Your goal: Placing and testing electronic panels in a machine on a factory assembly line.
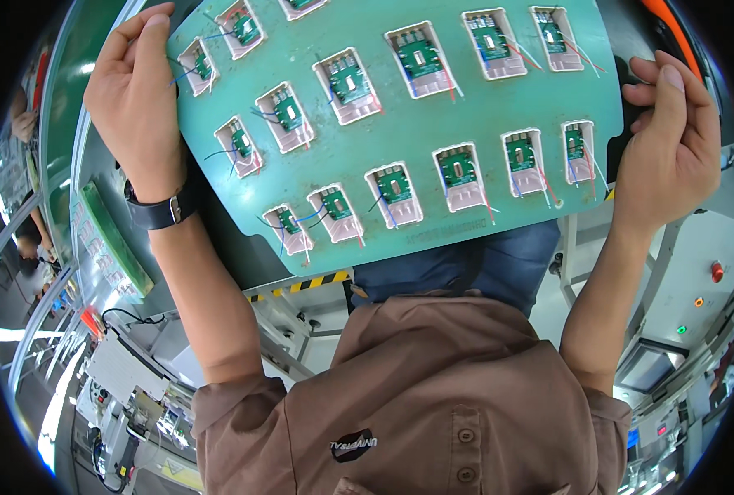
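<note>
Green tray [433, 124] sat before the torso, between both hands; it held rows of white housings [468, 197], with green circuit boards [336, 204] inside and thin wires [544, 186] trailing over rims. Left hand [138, 103] half-curled at left edge, right hand [672, 144] loosely curled by right edge; couldn't tell if either gripped. Second tray [118, 239] lay left. Printed line [449, 234] on near edge was blurred; shirt badge [354, 445] bore lettering.

Black-and-yellow striped tape [321, 282] edges the worktable. At right, a pale machine cabinet [690, 276] bears a red pushbutton [717, 271], an amber light [698, 303] and a green light [682, 329]; a dark screen [649, 367] sits nearby. A black cable [127, 312] curls at left.
</note>
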### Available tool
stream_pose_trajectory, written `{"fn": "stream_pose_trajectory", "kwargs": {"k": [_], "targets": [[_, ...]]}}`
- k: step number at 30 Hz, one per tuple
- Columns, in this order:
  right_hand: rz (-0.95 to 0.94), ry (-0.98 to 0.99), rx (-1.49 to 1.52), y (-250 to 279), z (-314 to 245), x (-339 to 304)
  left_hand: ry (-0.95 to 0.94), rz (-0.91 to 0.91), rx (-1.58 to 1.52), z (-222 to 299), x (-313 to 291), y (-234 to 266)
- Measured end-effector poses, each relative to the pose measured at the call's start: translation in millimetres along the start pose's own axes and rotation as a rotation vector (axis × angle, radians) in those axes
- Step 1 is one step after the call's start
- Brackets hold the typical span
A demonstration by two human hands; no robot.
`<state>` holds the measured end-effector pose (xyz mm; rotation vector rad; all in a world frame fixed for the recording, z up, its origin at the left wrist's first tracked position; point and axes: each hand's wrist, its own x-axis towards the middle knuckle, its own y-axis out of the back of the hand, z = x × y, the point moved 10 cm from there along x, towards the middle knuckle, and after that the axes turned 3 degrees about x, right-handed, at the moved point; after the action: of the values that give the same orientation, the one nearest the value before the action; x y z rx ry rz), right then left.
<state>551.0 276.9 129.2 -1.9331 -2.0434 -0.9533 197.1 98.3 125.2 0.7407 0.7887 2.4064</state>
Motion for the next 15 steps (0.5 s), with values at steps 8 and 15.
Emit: {"fn": "stream_pose_trajectory", "kwargs": {"k": [8, 15], "targets": [[-0.057, -0.033, -0.015, 8, 22, 5, 0.166, -0.031, -0.112, 22, -10, -18], [-0.01, -0.128, -0.04, 7, 23, 4, 0.117, -0.053, -0.104, 12, -5, -11]]}}
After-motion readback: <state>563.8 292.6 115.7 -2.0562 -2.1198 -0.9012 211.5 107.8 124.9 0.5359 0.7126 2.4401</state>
